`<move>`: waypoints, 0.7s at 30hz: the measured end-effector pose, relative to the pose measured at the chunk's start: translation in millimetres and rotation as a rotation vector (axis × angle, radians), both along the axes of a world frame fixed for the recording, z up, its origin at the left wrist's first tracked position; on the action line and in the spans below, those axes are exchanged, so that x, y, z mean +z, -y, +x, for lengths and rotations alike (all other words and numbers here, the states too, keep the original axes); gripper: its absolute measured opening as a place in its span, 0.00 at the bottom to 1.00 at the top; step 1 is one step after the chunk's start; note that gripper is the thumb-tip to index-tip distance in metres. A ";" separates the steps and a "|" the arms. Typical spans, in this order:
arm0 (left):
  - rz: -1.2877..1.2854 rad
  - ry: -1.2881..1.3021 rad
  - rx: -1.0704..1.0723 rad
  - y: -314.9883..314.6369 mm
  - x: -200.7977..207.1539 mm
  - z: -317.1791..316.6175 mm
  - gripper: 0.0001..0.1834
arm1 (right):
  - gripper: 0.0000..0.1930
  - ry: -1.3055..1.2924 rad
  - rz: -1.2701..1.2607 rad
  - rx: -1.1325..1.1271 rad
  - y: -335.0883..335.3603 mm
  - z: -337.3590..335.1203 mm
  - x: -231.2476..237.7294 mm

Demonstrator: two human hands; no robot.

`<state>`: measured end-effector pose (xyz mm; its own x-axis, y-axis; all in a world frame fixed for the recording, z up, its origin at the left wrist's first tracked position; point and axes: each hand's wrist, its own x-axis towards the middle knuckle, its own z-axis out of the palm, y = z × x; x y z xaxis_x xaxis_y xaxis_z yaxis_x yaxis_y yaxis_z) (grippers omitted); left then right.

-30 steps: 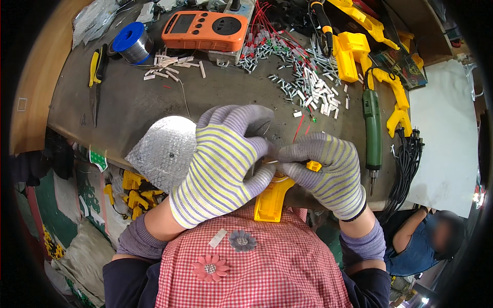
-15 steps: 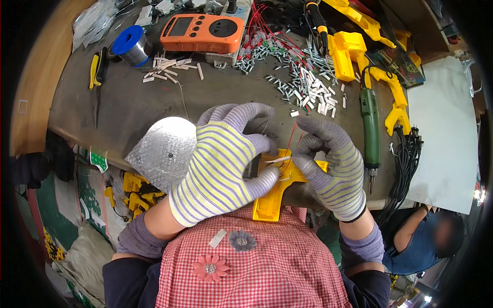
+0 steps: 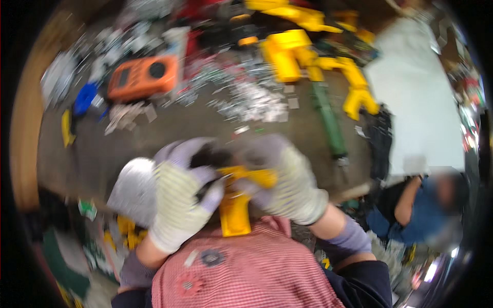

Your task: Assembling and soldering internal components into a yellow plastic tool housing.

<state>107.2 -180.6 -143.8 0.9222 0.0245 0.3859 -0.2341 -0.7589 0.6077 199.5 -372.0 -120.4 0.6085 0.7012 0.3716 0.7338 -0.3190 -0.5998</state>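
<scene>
A yellow pistol-shaped plastic housing (image 3: 236,215) is held between my gloved hands at the near edge of the bench, its handle end toward my apron. My left hand (image 3: 182,192) curls round its left side, with the thumb against the edge. From the right, my right hand (image 3: 287,179) closes on its upper part, thumb across the front and fingers bent behind. Motion smears the fingertips, and small parts inside the housing cannot be made out. Beside my left hand lies a silvery padded sheet (image 3: 132,190), partly covered by the glove.
Screws and white pieces (image 3: 257,100) lie heaped beyond my hands. An orange meter (image 3: 144,79) and a blue solder spool (image 3: 86,98) stand far left. A green electric screwdriver (image 3: 327,120), more yellow housings (image 3: 282,54) and black cables (image 3: 380,141) are right. Another person (image 3: 411,205) sits at the right.
The view has shifted and blurred. My right hand has closed in on the housing, its thumb now across it; earlier it pinched near red wires and a white piece, which no longer show clearly.
</scene>
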 end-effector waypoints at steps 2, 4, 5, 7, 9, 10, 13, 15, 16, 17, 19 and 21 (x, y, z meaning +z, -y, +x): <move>-0.032 -0.037 0.019 5.6 4.2 0.5 0.07 | 0.18 0.133 -0.152 0.036 -6.8 -1.7 -12.7; -0.062 -0.040 0.058 7.0 -1.7 -6.4 0.07 | 0.17 0.152 -0.219 0.014 -3.1 -7.3 -21.2; -0.113 -0.032 0.073 8.7 -5.3 -6.2 0.07 | 0.13 0.149 -0.141 -0.029 -0.1 -7.9 -18.9; -0.142 -0.033 0.047 11.9 -5.4 -4.6 0.07 | 0.09 0.276 -0.066 -0.143 17.5 -3.4 -23.6; -0.164 -0.038 0.060 11.6 -2.7 -6.9 0.07 | 0.07 0.538 -0.070 -0.321 66.1 16.4 -10.7; -0.125 -0.052 0.067 10.9 -2.6 -7.6 0.08 | 0.08 0.179 -0.271 -0.636 86.9 23.5 4.1; -0.094 -0.070 0.062 12.2 -1.9 -6.4 0.08 | 0.15 0.378 -0.628 -1.110 209.6 51.7 9.5; -0.101 -0.073 0.066 11.7 -2.3 -3.2 0.08 | 0.24 0.037 -1.197 -1.259 244.3 39.2 28.7; -0.106 -0.062 0.061 10.8 -2.7 -2.0 0.07 | 0.25 0.096 -1.147 -1.186 267.3 35.2 17.5; -0.110 -0.056 0.050 11.1 -3.3 -1.6 0.07 | 0.26 0.145 -1.099 -1.115 284.3 28.9 2.7; -0.063 -0.080 0.041 6.0 -4.2 -3.9 0.08 | 0.24 0.187 -1.065 -1.070 276.6 25.7 17.3; -0.009 -0.105 0.042 0.4 -0.2 -9.4 0.09 | 0.23 -0.173 -1.020 -1.068 272.4 34.9 37.7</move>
<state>97.8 -181.0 -143.9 0.9557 0.0668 0.2867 -0.1370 -0.7610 0.6341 234.4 -644.5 -82.6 0.9747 -0.1872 -0.1218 -0.1677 -0.9737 0.1545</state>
